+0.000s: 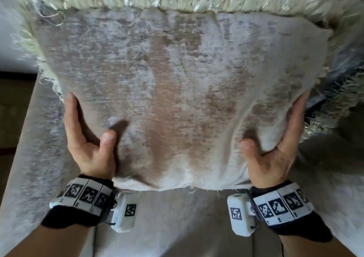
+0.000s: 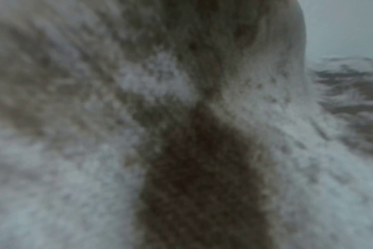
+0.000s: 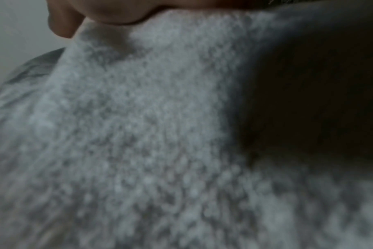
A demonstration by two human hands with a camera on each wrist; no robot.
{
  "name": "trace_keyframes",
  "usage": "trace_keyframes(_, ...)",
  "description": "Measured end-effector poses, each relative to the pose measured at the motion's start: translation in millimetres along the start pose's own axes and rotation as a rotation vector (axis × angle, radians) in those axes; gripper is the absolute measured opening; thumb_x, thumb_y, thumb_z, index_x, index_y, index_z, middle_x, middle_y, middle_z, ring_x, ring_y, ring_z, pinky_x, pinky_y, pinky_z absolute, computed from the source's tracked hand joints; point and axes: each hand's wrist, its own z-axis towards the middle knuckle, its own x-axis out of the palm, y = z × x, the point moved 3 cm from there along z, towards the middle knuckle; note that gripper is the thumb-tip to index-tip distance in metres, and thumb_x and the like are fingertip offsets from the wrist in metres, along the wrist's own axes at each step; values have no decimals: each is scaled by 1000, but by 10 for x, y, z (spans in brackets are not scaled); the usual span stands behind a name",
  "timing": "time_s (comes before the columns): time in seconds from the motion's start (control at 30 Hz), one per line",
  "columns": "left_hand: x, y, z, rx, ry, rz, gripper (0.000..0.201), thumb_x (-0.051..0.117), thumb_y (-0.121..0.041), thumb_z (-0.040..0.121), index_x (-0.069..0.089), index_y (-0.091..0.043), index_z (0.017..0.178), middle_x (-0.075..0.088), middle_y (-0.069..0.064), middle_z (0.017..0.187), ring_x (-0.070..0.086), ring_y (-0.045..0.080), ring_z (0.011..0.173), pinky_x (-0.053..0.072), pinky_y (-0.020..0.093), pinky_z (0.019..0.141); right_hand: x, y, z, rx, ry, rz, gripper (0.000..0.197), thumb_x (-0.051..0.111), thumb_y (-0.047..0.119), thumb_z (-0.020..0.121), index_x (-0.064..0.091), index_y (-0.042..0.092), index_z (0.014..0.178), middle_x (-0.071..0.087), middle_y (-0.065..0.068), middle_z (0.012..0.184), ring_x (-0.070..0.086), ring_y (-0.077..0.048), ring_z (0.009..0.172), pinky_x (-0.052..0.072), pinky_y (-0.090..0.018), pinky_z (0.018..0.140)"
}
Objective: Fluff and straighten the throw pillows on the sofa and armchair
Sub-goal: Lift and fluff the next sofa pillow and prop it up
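No readable text; the wristbands (image 1: 84,195) seemingly carry only coded square markers.

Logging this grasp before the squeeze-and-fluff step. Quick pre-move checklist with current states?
1. Left hand grips the fringed throw pillow at its lower left edge, thumb on the front: ok.
2. Right hand grips the lower right edge, thumb on the front: ok.
3. Grip symmetric, hands at about the same height: ok.
4. Fingers behind the pillow placed securely: cannot tell, hidden by it.
5. Pillow lifted off the sofa seat: cannot tell.
6. Wrist views usable for checking the grip: not ok, both blurred fabric close-ups.
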Motion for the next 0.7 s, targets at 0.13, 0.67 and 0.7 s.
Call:
trace_keyframes(0.13, 219, 279, 170, -15, -11, -54, 96, 61, -52, 94, 21, 14, 152, 30, 36, 155, 28, 51, 147, 25, 71, 115, 131, -322, 85, 56, -43, -26, 96, 63, 65, 86, 16, 21, 157, 30, 0, 156, 32, -26, 147, 33, -49, 117)
trace_keyframes(0.67, 392, 778, -23, -132, -178, 193, 87, 56, -59, 95, 32, 0, 154, 45, -9, 134, 49, 12, 127, 39, 46, 113, 428, -668, -190, 182, -111, -180, 106, 60, 72, 84, 22, 5, 156, 30, -23, 157, 36, -35, 143, 39, -46, 114)
trace_keyframes(0.7, 403, 777, -22, -157, -181, 211, 88, 55, -61, 94, 32, -2, 154, 43, -11, 132, 48, 5, 127, 39, 40, 114, 432, -670, -196, 194, -118, -182, 105, 59, 73, 83, 22, 9, 157, 31, -23, 157, 36, -35, 143, 39, -51, 113)
